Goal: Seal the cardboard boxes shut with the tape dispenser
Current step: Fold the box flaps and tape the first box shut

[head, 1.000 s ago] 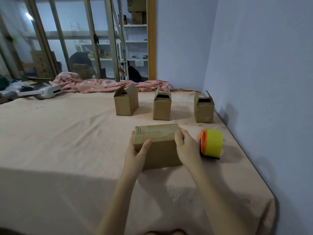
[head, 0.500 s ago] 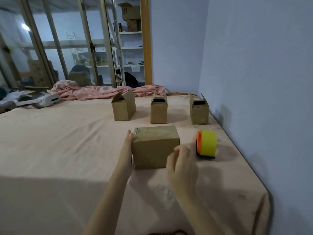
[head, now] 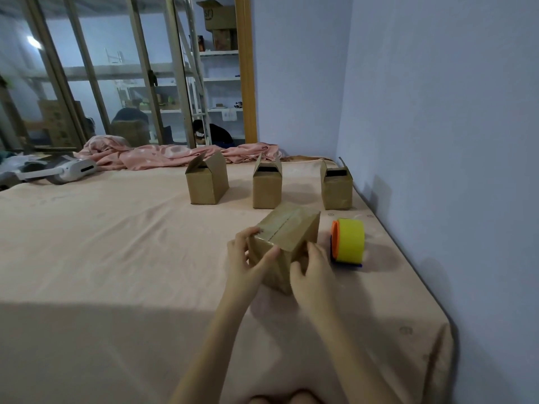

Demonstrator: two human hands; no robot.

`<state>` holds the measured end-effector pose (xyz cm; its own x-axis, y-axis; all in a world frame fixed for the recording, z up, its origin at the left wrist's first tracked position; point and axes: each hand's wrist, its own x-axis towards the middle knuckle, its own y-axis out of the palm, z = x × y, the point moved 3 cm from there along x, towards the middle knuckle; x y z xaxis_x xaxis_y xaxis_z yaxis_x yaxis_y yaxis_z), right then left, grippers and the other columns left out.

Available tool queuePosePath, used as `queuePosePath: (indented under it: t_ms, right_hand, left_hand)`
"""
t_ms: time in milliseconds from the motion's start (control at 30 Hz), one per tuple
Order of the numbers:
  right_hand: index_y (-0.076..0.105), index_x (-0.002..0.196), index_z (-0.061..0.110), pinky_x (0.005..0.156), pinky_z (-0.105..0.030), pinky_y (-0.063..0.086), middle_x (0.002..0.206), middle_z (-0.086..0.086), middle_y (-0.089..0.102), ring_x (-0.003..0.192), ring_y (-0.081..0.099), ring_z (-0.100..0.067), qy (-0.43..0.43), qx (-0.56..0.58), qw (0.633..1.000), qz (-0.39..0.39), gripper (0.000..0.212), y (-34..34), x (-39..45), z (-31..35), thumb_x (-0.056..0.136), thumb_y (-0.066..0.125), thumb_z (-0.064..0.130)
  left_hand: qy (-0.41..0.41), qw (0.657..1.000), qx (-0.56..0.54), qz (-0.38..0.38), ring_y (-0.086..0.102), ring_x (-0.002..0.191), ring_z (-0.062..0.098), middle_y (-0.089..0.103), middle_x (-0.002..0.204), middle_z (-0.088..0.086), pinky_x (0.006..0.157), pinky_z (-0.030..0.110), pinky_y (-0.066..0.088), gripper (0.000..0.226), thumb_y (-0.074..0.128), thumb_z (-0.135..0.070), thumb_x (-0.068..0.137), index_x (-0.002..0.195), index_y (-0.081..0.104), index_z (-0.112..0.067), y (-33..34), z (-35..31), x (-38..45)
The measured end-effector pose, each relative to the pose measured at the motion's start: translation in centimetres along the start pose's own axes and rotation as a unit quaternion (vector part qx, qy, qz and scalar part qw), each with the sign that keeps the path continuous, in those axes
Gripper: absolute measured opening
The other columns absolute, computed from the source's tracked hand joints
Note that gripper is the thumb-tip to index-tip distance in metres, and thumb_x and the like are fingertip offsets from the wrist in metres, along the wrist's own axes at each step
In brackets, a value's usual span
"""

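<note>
Three small brown cardboard boxes stand in a row beyond the held box: the far-left open box (head: 207, 182), the middle open box (head: 267, 186) and the far-right open box (head: 336, 188), each with its top flaps standing up. Their openings are dark — what lies inside cannot be told.

Nearer than that row, a closed brown cardboard box (head: 287, 243) is held on the peach-coloured sheet (head: 116, 243). Its long axis runs from the near left to the far right, and a seam runs along its top the same way. The left hand (head: 248, 262) grips its near-left end, thumb curled over the front face; the right hand (head: 313, 275) curls its fingers round the near-right side.

Just right of the held box lies the yellow-and-orange tape dispenser (head: 348, 242), untouched, its orange face toward the box.

Half a second ago the box sat square-on, and the right hand was off it — now it is turned at an angle.
</note>
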<state>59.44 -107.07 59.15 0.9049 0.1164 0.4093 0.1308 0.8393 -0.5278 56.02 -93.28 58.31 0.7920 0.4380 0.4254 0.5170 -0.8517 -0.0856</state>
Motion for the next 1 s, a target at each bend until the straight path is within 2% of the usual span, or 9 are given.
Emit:
queuePosePath:
  t_ms: [100,233,300,400,500,567,700,833,1000]
  right_hand:
    - [0.049,0.131,0.009,0.100,-0.031,0.043,0.131,-0.005,0.053,0.119,0.051,-0.020,0.017,0.041,0.999,0.007,0.042,-1.1,1.0,-0.5,0.089,0.051,0.007]
    - [0.059,0.107,0.004,0.082,-0.036,0.050,0.123,-0.014,0.050,0.113,0.052,-0.030,-0.064,-0.002,0.978,-0.199,0.036,-4.0,0.3,-0.7,0.073,0.060,-0.006]
    - [0.054,0.110,-0.002,0.090,-0.044,0.047,0.132,-0.021,0.040,0.124,0.039,-0.035,-0.019,-0.014,0.965,-0.259,0.044,-5.2,0.4,-2.1,0.067,0.060,-0.009]
    - [0.048,0.116,-0.005,0.098,-0.046,0.040,0.132,-0.023,0.038,0.126,0.034,-0.037,0.086,-0.015,0.980,-0.178,0.051,-5.8,1.6,-5.6,0.068,0.065,-0.004]
    - [0.052,0.106,0.004,0.090,-0.047,0.044,0.111,-0.018,0.056,0.107,0.051,-0.036,0.119,0.007,0.992,-0.040,0.040,-5.3,2.5,-8.6,0.070,0.069,0.008]
    - [0.053,0.106,0.007,0.086,-0.048,0.047,0.106,-0.015,0.060,0.101,0.055,-0.035,0.115,0.009,0.993,0.009,0.041,-4.9,2.5,-9.4,0.069,0.070,0.015]
    - [0.054,0.105,0.010,0.082,-0.042,0.048,0.110,-0.012,0.055,0.100,0.052,-0.033,0.090,-0.050,0.995,-0.006,0.044,-4.4,3.2,-9.6,0.067,0.073,0.022]
    - [0.059,0.088,0.006,0.074,-0.039,0.045,0.100,-0.017,0.052,0.093,0.052,-0.037,0.067,-0.089,0.994,-0.011,0.023,-5.0,4.4,-9.3,0.072,0.070,0.018]
    - [0.064,0.096,0.004,0.075,-0.038,0.045,0.097,-0.015,0.059,0.091,0.054,-0.033,-0.019,-0.064,0.996,-0.066,0.033,-7.3,4.6,-6.8,0.073,0.077,0.023]
  left_hand:
    - [0.003,1.000,-0.008,0.025,0.054,0.114,0.019,0.049,0.127,-0.003,0.087,0.038,0.054,0.048,0.070,-0.038,0.077,0.117,0.043,-0.043,1.0,0.1,-0.3]
    - [-0.002,1.000,0.009,-0.005,0.057,0.109,0.016,0.053,0.121,-0.009,0.084,0.043,0.054,0.047,0.070,-0.033,0.081,0.117,0.041,-0.043,2.1,0.0,-0.6]
    - [0.007,0.999,0.031,-0.028,0.055,0.110,0.015,0.052,0.121,-0.007,0.086,0.043,0.053,0.047,0.069,-0.032,0.083,0.119,0.040,-0.041,2.8,-0.1,-0.8]
    - [0.014,0.997,0.061,-0.051,0.053,0.110,0.011,0.049,0.122,-0.005,0.084,0.034,0.054,0.048,0.069,-0.037,0.082,0.119,0.039,-0.038,3.8,-0.5,-1.1]
    - [0.024,0.990,0.123,-0.068,0.052,0.102,0.006,0.046,0.117,-0.009,0.070,0.013,0.045,0.046,0.066,-0.045,0.082,0.115,0.035,-0.041,4.8,-1.2,-1.2]
    - [0.029,0.982,0.172,-0.078,0.053,0.098,0.009,0.046,0.117,-0.008,0.066,0.017,0.041,0.045,0.061,-0.052,0.083,0.117,0.033,-0.039,5.3,-1.3,-1.3]
    - [0.039,0.962,0.253,-0.091,0.058,0.099,0.017,0.047,0.121,-0.004,0.065,0.026,0.040,0.050,0.051,-0.059,0.085,0.124,0.032,-0.032,5.9,-1.5,-1.7]
    - [0.032,0.956,0.281,-0.083,0.060,0.096,0.022,0.048,0.121,-0.001,0.063,0.028,0.041,0.050,0.051,-0.056,0.087,0.126,0.034,-0.029,5.7,-1.9,-1.7]
    - [0.036,0.938,0.341,-0.050,0.059,0.098,0.027,0.041,0.129,0.004,0.064,0.030,0.045,0.061,0.060,-0.044,0.085,0.135,0.029,-0.028,5.0,-2.2,-2.0]
